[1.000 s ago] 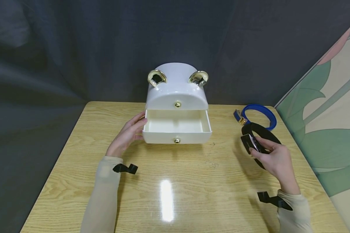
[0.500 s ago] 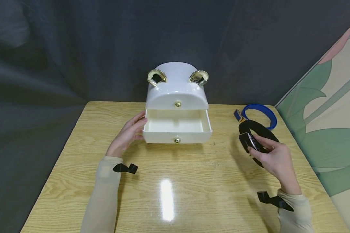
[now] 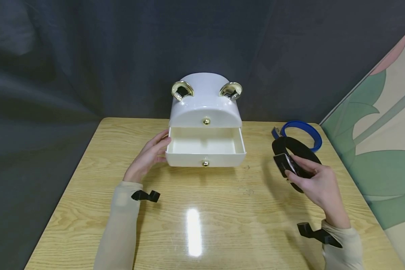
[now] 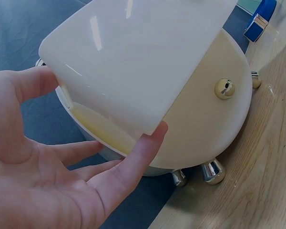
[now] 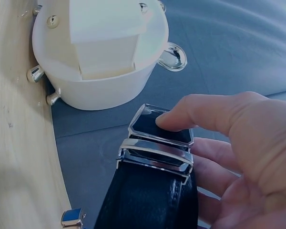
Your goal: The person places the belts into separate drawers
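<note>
A white storage box (image 3: 203, 107) with gold ears stands at the back of the table, its drawer (image 3: 206, 159) pulled out and bare inside. My left hand (image 3: 147, 155) is at the drawer's left side. In the left wrist view, its thumb and a finger hold opposite edges of the drawer side (image 4: 133, 62). To the right, my right hand (image 3: 318, 182) holds a coiled black belt (image 3: 298, 147) over the table. In the right wrist view, the thumb lies on the face of the silver-edged buckle (image 5: 155, 155), with the other fingers behind it.
A coiled blue belt (image 3: 305, 125) with a gold-toned buckle lies at the table's back right, just beyond the black belt. A dark cloth (image 3: 121, 56) hangs behind the wooden table (image 3: 236, 217). A floral-patterned panel (image 3: 388, 150) stands along the right edge.
My right hand's black belt has shifted slightly left and its loop has tipped up a little. My left hand and the open drawer have stayed in place.
</note>
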The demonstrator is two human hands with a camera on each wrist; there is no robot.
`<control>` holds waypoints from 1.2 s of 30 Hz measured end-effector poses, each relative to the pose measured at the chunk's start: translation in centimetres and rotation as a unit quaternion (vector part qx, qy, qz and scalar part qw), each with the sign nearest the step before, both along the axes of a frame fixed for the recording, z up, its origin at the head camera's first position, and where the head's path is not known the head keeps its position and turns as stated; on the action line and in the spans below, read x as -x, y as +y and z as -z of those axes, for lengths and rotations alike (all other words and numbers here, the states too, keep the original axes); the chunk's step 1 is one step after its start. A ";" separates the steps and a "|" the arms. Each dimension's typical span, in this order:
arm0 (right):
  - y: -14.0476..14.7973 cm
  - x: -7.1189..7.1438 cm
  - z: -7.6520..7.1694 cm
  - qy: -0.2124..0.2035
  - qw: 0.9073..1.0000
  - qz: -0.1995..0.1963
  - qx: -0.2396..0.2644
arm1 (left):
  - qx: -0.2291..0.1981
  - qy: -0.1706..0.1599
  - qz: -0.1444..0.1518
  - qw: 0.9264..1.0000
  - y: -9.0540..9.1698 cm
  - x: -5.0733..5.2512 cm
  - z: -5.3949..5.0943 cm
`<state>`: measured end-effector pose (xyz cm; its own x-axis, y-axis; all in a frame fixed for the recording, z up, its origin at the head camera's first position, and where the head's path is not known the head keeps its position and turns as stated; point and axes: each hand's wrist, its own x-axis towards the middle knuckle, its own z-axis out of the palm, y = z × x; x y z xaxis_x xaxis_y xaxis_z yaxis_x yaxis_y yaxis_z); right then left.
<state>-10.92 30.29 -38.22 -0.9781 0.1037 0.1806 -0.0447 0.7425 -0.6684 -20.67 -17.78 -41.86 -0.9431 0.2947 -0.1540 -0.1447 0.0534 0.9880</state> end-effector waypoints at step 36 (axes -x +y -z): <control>-3.1 -0.6 -2.5 0.063 0.997 -0.051 0.010 | -0.008 -0.003 -0.005 1.000 0.2 -0.1 0.0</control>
<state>-10.27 27.20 -35.71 -0.9532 0.0095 0.3023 -0.2047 0.7156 -0.6679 -20.59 -17.59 -41.85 -0.9449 0.2878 -0.1560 -0.1518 0.0369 0.9877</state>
